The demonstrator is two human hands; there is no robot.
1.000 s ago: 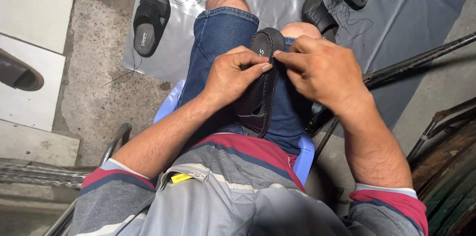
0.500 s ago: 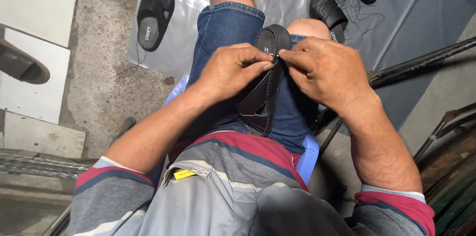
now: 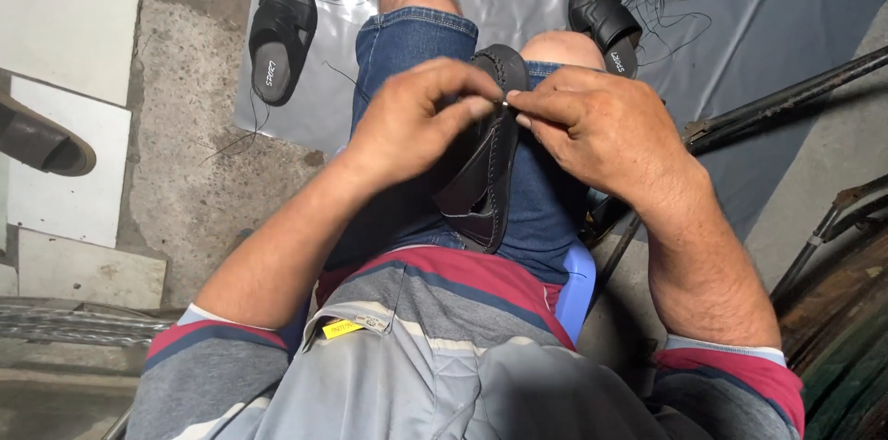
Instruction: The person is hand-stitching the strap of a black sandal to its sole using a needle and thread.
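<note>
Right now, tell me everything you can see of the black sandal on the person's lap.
The black sandal looks like dark leather or a leather-like material, with a raised stitched seam along its edge and wide straps near its lower end. It lies lengthwise on the denim-clad lap, toe end toward the knees. The left hand and right hand meet at its upper edge, fingertips pinched together there. What they pinch is too small to make out.

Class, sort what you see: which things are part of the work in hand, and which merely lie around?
In hand: left hand, right hand, dark sandal on the lap.
Lying about: black sandal on the grey sheet, second black sandal, brown shoe, metal bars.
</note>
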